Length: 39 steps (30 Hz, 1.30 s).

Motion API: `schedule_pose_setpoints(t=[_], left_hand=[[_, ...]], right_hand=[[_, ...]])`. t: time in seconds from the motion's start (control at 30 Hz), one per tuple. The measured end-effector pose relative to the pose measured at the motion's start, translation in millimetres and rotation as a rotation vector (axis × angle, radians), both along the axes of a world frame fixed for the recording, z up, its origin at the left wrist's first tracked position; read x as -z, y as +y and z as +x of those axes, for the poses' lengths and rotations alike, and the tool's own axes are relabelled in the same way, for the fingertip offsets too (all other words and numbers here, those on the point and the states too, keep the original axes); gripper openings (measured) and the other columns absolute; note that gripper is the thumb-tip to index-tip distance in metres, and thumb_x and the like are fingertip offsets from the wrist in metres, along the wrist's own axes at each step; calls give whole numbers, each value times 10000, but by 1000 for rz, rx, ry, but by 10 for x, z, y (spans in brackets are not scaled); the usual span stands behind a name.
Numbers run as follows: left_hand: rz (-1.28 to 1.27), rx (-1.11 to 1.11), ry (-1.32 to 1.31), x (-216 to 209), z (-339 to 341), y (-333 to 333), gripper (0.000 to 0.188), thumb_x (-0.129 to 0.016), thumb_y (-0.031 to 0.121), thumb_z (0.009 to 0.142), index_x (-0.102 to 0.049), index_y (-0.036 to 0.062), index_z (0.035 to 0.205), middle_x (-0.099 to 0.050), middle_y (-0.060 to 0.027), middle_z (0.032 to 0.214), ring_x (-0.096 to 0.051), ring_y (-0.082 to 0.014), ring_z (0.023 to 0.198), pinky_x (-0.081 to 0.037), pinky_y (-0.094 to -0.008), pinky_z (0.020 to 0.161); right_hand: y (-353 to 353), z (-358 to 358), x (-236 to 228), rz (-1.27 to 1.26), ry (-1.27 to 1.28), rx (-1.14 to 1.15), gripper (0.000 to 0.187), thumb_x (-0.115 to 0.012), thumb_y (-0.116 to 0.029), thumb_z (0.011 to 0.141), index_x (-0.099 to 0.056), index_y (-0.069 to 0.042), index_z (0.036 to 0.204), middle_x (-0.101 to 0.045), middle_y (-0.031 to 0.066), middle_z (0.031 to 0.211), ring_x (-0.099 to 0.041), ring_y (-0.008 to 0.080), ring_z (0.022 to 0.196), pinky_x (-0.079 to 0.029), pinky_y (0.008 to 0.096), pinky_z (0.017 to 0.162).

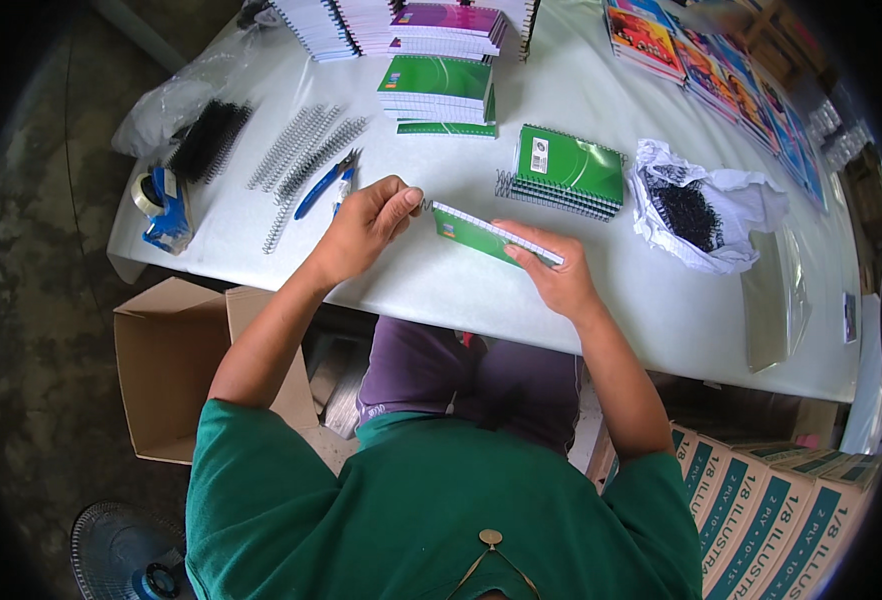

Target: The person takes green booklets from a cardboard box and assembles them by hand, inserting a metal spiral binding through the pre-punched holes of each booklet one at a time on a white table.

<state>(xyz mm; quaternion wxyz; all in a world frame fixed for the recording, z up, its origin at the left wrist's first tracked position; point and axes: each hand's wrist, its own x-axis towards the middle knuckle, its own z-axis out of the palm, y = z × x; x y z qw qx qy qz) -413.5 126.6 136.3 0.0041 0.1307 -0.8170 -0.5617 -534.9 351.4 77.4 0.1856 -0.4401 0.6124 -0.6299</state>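
Observation:
My right hand (559, 268) grips a green notebook (476, 235) by its right end, thumb on the near side, holding it tilted above the table. Pinched between the thumb and fingers of my left hand (376, 222) is a wire coil (427, 205), whose short visible length meets the notebook's left corner. Most of that coil is hidden by the fingers. Just left of this hand lie blue-handled pliers (323, 186), with a second blue-handled tool partly behind the hand. Loose wire coils (306, 150) lie beyond them.
Bound green notebooks (571, 165) are stacked at right, beside white paper holding black pieces (689, 215). Unbound green notebooks (436, 85) stand at the back. A tape dispenser (166, 212) sits near the table's left edge. Below are an open carton (171, 365) and a fan (126, 550).

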Motion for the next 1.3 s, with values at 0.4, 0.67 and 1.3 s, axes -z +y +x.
schedule_pose_setpoints(t=[0.4,0.67,1.3], left_hand=[[-1055,433,-60,-518,-181,116,459,-684,268,766,-535,116,1173,-532,-112,1167,-501,-242,1027,-333,-369,931],[-1208,191,450,654,449,514,984,-413,714,746,-272,-33,1370,-170,-281,1445,-70,-451,1354,-19,-627,1031],[-1311,195,679,897,724,626,1085,-396,741,764,-144,-141,1343,-19,-469,1342,-11,-632,1246,21,-724,935]], right_hand=[[34,32,23,23,83,34,294,-589,-11,836,-603,-19,1129,-663,115,1022,-628,153,812,-486,253,746],[120,410,5,-37,211,186,326,-605,20,800,-609,-51,1119,-655,154,956,-652,263,768,-503,296,678],[84,738,98,-132,425,216,417,-592,91,731,-597,-34,1128,-649,127,1022,-650,260,844,-526,327,724]])
